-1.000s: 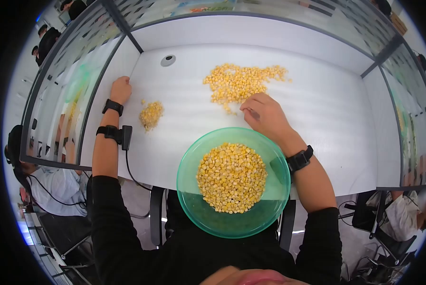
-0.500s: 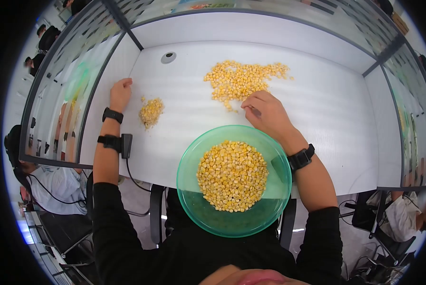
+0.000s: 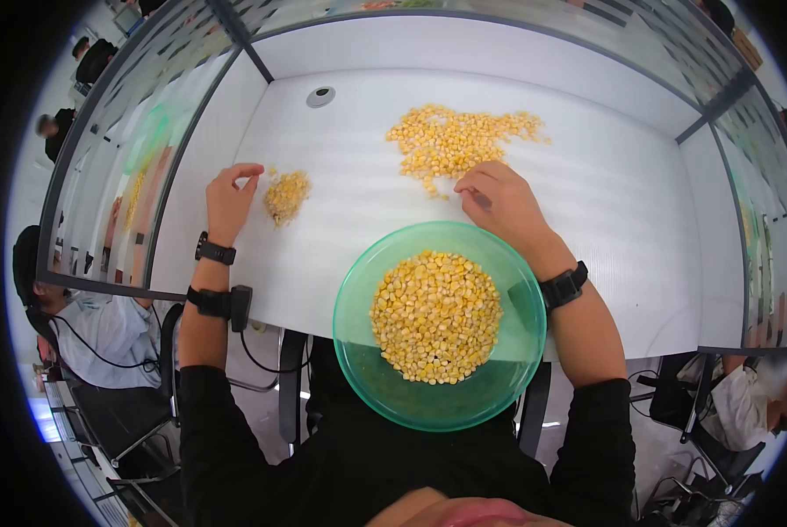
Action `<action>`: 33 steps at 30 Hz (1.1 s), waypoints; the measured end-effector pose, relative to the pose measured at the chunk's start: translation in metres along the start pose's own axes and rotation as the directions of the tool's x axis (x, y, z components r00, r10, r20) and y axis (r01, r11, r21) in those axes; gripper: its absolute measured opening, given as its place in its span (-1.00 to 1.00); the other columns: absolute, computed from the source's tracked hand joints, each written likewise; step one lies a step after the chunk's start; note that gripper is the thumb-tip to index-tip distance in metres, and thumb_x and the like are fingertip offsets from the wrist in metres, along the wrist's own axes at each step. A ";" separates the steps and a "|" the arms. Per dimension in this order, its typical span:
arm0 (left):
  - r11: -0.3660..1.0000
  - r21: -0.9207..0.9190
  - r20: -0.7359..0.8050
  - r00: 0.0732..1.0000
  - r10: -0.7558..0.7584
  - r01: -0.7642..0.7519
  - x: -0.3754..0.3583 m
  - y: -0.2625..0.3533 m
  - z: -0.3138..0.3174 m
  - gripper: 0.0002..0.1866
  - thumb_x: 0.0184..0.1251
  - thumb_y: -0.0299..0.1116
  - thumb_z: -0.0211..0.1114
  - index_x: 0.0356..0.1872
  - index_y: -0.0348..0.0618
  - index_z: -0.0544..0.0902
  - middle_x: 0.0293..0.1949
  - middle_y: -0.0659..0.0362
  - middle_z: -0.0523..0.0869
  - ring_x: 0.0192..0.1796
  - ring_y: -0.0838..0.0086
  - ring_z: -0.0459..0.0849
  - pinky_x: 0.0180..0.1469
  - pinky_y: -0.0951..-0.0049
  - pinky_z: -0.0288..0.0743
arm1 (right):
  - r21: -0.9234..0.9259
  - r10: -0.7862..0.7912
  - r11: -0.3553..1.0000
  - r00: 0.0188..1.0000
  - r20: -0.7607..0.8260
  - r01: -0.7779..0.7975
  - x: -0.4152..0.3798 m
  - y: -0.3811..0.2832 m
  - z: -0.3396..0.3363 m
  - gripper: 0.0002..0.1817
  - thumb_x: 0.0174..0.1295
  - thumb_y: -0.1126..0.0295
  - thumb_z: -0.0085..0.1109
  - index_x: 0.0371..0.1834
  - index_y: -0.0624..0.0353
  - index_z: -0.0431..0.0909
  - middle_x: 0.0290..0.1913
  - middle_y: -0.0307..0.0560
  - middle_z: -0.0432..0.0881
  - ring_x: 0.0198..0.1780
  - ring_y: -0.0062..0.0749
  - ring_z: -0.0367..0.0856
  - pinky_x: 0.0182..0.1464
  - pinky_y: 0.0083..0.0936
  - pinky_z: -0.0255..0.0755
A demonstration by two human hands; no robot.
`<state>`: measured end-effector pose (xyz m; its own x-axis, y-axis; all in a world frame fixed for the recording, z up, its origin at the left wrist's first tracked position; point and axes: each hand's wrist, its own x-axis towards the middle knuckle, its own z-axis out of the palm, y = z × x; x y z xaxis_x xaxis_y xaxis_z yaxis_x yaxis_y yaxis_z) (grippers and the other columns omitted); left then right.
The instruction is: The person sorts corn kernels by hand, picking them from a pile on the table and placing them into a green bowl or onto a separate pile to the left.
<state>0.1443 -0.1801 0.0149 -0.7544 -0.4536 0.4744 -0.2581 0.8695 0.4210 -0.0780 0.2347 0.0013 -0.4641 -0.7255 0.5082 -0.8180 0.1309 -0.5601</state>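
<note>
My left hand point(image 3: 232, 200) is at the left of the table, thumb and forefinger brought together beside a small heap of corn kernels point(image 3: 286, 197) that has paler, broken bits in it. My right hand point(image 3: 504, 204) rests at the near edge of a larger spread of yellow corn kernels point(image 3: 450, 140), its fingers bent in and closed; what is between the fingertips is hidden. Below it, in front of my body, a translucent green bowl point(image 3: 442, 413) holds a broad layer of corn kernels point(image 3: 437, 316). The bowl overlaps the table's front edge in this view.
The white table point(image 3: 621, 228) has low white walls with glass panels at the back and both sides. A round cable grommet point(image 3: 320, 97) sits near the back left. Black bands and a cabled device point(image 3: 240, 307) are on my left arm. Other people sit at both sides.
My left hand has turned and moved from the left wall toward the small heap. My right hand stays by the large spread, its fingers shifted slightly. The view has shifted a little.
</note>
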 end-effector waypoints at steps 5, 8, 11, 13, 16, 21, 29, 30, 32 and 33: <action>0.998 0.056 -0.020 0.999 0.026 -0.024 0.008 0.012 0.002 -0.86 0.26 -0.49 0.52 -0.18 -0.11 0.80 -0.23 0.18 0.86 -0.18 0.33 0.75 -0.12 0.32 0.57 | -0.006 0.008 1.000 1.000 0.004 -0.008 0.000 0.001 -0.001 -0.91 0.33 0.54 0.32 -0.16 0.14 0.74 -0.11 -0.08 0.72 -0.07 -0.18 0.73 -0.05 -0.37 0.71; 0.993 0.107 -0.015 0.998 0.061 -0.059 0.004 0.024 -0.004 -0.83 0.22 -0.50 0.54 -0.20 -0.13 0.74 -0.29 0.19 0.80 -0.20 0.32 0.72 -0.11 0.30 0.58 | -0.002 -0.030 1.000 0.999 -0.027 0.030 0.001 0.000 0.000 -0.89 0.22 0.50 0.35 -0.20 0.11 0.73 -0.14 -0.09 0.75 -0.03 -0.10 0.72 0.01 -0.21 0.65; 0.986 0.098 -0.009 0.991 0.135 -0.133 -0.001 0.035 -0.007 -0.81 0.23 -0.49 0.55 -0.18 -0.14 0.72 -0.31 0.18 0.76 -0.25 0.33 0.68 -0.14 0.33 0.55 | 0.015 -0.036 0.999 0.998 -0.050 0.037 0.001 0.001 0.001 -0.89 0.23 0.49 0.35 -0.19 0.10 0.73 -0.13 -0.09 0.75 -0.02 -0.09 0.72 0.03 -0.20 0.65; 0.979 0.071 0.014 0.982 0.190 -0.191 -0.004 0.046 -0.010 -0.82 0.26 -0.49 0.54 -0.18 -0.15 0.71 -0.32 0.16 0.74 -0.28 0.32 0.67 -0.16 0.33 0.54 | 0.019 -0.013 1.000 0.999 -0.040 0.014 0.001 0.001 0.001 -0.90 0.24 0.49 0.35 -0.19 0.10 0.73 -0.12 -0.08 0.75 -0.01 -0.08 0.72 0.04 -0.20 0.65; 0.951 0.041 0.054 0.951 0.305 -0.307 -0.006 0.073 -0.013 -0.89 0.33 -0.50 0.50 -0.18 -0.19 0.75 -0.35 0.12 0.74 -0.31 0.26 0.68 -0.19 0.29 0.55 | 0.017 -0.015 1.000 0.999 -0.042 0.016 0.001 0.003 0.003 -0.90 0.24 0.48 0.35 -0.19 0.10 0.73 -0.11 -0.08 0.75 -0.01 -0.08 0.72 0.04 -0.21 0.65; 0.923 -0.049 0.089 0.919 0.384 -0.381 0.009 0.123 -0.002 -0.87 0.45 -0.34 0.39 -0.26 -0.13 0.82 -0.41 0.14 0.79 -0.33 0.22 0.74 -0.23 0.24 0.59 | -0.006 -0.029 1.000 0.999 -0.040 0.028 0.001 0.002 0.003 -0.90 0.25 0.49 0.36 -0.19 0.09 0.73 -0.10 -0.08 0.75 -0.01 -0.08 0.73 0.03 -0.22 0.65; 0.901 -0.376 0.227 0.921 0.316 -0.216 0.039 0.199 0.099 -0.73 0.50 -0.20 0.38 -0.25 -0.21 0.82 -0.35 0.12 0.84 -0.22 0.17 0.74 -0.07 0.23 0.62 | 0.001 0.035 0.999 0.998 -0.049 -0.035 0.004 -0.001 0.003 -0.86 0.24 0.52 0.36 -0.16 0.09 0.76 -0.10 -0.09 0.76 -0.01 -0.11 0.74 0.06 -0.24 0.66; 0.885 -0.348 0.144 0.915 0.377 -0.310 0.038 0.201 0.109 -0.78 0.48 -0.26 0.41 -0.22 -0.23 0.82 -0.34 0.12 0.85 -0.20 0.17 0.73 -0.03 0.23 0.63 | -0.015 0.034 0.999 0.998 -0.050 -0.035 0.005 0.001 0.004 -0.85 0.23 0.52 0.36 -0.16 0.08 0.77 -0.10 -0.09 0.76 -0.01 -0.11 0.73 0.06 -0.23 0.66; 0.871 -0.391 0.137 0.917 0.374 -0.297 0.033 0.197 0.127 -0.84 0.44 -0.31 0.42 -0.22 -0.18 0.82 -0.29 0.12 0.85 -0.14 0.15 0.71 0.04 0.19 0.61 | -0.048 0.042 0.998 0.998 -0.054 -0.044 0.008 0.010 0.007 -0.84 0.23 0.52 0.36 -0.15 0.08 0.78 -0.09 -0.10 0.75 0.00 -0.11 0.72 0.07 -0.23 0.66; 0.862 -0.413 0.136 0.916 0.377 -0.293 0.033 0.195 0.134 -0.87 0.41 -0.33 0.42 -0.22 -0.16 0.81 -0.26 0.13 0.85 -0.10 0.15 0.70 0.08 0.16 0.61 | -0.059 0.067 0.996 0.996 -0.054 -0.070 0.009 0.013 0.008 -0.83 0.22 0.52 0.36 -0.14 0.08 0.78 -0.08 -0.10 0.74 0.01 -0.11 0.71 0.08 -0.23 0.65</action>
<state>-0.0114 0.0007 0.0089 -0.8705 -0.0612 0.4883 0.2484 0.8019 0.5434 -0.0895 0.2243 -0.0068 -0.5353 -0.6777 0.5041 -0.8023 0.2213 -0.5544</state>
